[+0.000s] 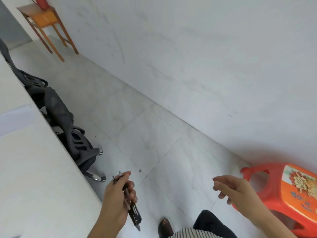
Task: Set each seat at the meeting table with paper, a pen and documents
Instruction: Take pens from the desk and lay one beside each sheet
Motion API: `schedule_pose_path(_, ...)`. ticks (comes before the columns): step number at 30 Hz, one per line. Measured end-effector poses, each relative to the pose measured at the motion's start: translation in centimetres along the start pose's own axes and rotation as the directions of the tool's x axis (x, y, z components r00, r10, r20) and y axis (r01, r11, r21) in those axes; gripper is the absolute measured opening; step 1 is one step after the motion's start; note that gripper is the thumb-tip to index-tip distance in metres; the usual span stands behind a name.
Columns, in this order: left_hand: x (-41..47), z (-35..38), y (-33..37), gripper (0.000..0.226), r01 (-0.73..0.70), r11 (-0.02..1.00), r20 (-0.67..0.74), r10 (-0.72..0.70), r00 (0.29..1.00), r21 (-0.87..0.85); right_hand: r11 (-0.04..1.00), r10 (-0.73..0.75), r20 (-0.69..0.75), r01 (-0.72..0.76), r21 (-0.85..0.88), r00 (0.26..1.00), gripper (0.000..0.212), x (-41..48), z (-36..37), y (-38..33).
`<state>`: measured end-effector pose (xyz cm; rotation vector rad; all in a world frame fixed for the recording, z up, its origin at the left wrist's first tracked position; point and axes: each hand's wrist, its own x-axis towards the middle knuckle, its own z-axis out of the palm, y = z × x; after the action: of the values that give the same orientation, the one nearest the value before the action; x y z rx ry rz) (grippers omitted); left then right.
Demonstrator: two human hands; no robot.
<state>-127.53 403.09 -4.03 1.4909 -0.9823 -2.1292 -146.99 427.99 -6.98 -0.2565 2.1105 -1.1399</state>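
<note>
My left hand (118, 194) grips a small bundle of dark pens (133, 210), their tips pointing down toward the floor and their clicker ends sticking up past my thumb. My right hand (229, 189) hangs free over the floor with loosely curled fingers and holds nothing. The white meeting table (30, 165) fills the left edge of the view. A sheet of paper (15, 117) lies on it near the rim. Black mesh office chairs (60, 114) are tucked against the table's side.
An orange plastic stool (283, 191) stands at the lower right by the white wall. A wooden side table (44, 19) stands at the far end. Pale floor tiles run between table and wall. My shoe (165, 227) and dark trouser leg show at the bottom.
</note>
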Motion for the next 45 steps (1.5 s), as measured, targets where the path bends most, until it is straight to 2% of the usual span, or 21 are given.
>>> schedule_pose_path(3,3.4,2.5,3.0,0.012,-0.023,1.000,0.008,0.022,1.000,0.006,1.000,-0.009,0.005,0.009,0.008,1.000,0.010,4.4,-0.5,-2.6)
schedule_pose_path(11,15.3,9.8,8.5,0.014,-0.014,0.997,-0.079,0.009,0.997,-0.071,0.999,-0.047,0.068,0.047,-0.001,0.997,0.009,21.2,-3.1,-11.7)
schedule_pose_path(15,19.3,13.2,13.5,0.015,-0.080,0.988,-0.094,0.068,0.993,-0.130,0.992,-0.090,0.191,0.104,-0.065,0.977,0.009,29.5,-2.8,-18.7)
schedule_pose_path(18,21.4,13.7,15.9,0.015,-0.112,0.974,-0.184,0.076,0.980,-0.198,0.977,-0.119,0.295,0.165,-0.135,0.948,0.009,35.1,-1.3,-24.2)
schedule_pose_path(23,25.4,10.9,19.5,0.017,-0.152,0.939,-0.334,0.042,0.942,-0.308,0.948,-0.180,0.436,0.273,-0.162,0.882,0.010,42.2,4.7,-32.2)
schedule_pose_path(28,31.4,6.4,24.9,0.021,-0.206,0.897,-0.418,0.027,0.908,-0.390,0.929,-0.172,0.552,0.320,-0.184,0.816,0.011,47.6,13.8,-37.8)
schedule_pose_path(39,41.3,-1.2,40.7,0.018,-0.343,0.857,-0.530,0.100,0.842,-0.384,0.882,-0.189,0.699,0.432,-0.188,0.689,0.012,55.6,31.7,-54.1)
schedule_pose_path(45,45.7,-4.9,44.9,0.024,-0.450,0.763,-0.666,0.033,0.745,-0.465,0.842,-0.124,0.805,0.491,-0.225,0.581,0.011,61.0,40.2,-59.4)
